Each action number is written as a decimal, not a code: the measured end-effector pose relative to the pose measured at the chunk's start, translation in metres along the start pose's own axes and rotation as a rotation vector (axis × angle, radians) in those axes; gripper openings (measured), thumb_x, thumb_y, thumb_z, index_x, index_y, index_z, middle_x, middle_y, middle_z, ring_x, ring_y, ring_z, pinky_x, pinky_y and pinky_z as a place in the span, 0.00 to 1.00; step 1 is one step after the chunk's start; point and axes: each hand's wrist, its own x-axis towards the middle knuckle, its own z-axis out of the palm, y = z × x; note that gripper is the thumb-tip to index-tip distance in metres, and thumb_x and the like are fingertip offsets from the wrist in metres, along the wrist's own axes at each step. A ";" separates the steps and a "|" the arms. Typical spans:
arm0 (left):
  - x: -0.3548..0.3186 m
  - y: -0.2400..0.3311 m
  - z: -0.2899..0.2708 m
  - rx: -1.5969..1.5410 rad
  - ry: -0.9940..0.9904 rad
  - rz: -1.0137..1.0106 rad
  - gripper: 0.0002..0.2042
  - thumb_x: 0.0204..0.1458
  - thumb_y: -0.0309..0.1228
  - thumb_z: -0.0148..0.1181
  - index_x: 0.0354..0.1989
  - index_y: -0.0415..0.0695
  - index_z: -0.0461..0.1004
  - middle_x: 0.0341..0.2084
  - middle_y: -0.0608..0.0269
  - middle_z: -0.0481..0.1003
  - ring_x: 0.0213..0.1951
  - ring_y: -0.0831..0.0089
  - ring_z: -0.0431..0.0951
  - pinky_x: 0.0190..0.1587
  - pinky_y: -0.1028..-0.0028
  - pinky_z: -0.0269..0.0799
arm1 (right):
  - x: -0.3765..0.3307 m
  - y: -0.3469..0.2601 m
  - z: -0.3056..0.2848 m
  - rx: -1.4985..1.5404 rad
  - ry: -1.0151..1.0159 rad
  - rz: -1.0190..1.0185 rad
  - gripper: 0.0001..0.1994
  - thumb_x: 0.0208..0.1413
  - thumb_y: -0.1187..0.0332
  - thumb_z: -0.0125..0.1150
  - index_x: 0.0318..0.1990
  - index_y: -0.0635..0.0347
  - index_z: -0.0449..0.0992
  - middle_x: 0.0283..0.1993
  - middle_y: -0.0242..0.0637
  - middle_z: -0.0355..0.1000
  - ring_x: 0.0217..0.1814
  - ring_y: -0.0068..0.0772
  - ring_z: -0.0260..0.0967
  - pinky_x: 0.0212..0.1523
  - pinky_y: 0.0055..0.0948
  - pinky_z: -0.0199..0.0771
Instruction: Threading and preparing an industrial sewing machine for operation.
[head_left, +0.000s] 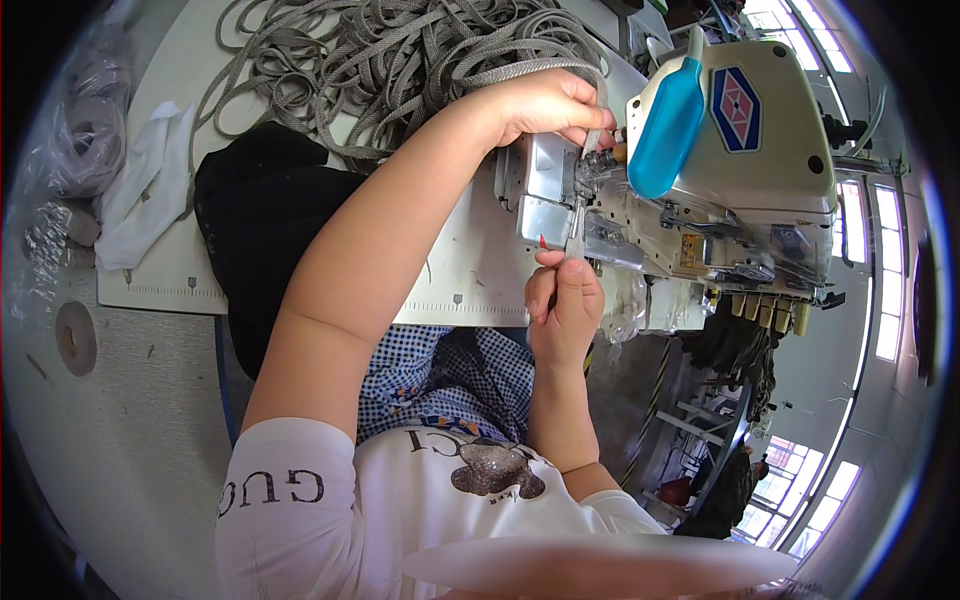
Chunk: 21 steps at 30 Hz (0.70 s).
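Note:
My left hand (555, 105) reaches to the far side of the sewing machine (740, 140), its fingers closed on a flat grey woven cord (592, 122). This cord runs down toward the metal presser area (585, 180). On the near side, my right hand (567, 300) pinches a narrow light grey strip (576, 240) between thumb and fingers, just in front of the machine's plate. I cannot tell whether the strip is the same cord. A small red mark (543, 241) shows on the plate's edge.
A large tangled heap of grey flat cord (420, 70) covers the far table. Black cloth (260, 200) lies under my left forearm, with white cloth (150, 185) farther left. A blue oval piece (668, 130) is on the machine's head. The white table (160, 285) has a ruled front edge.

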 end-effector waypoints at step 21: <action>0.001 0.000 -0.001 -0.011 0.005 0.001 0.10 0.52 0.33 0.55 0.36 0.38 0.74 0.34 0.58 0.77 0.35 0.75 0.78 0.41 0.79 0.70 | 0.000 -0.001 0.001 -0.006 -0.008 -0.003 0.16 0.63 0.63 0.40 0.37 0.68 0.71 0.12 0.30 0.60 0.12 0.17 0.49 0.17 0.18 0.52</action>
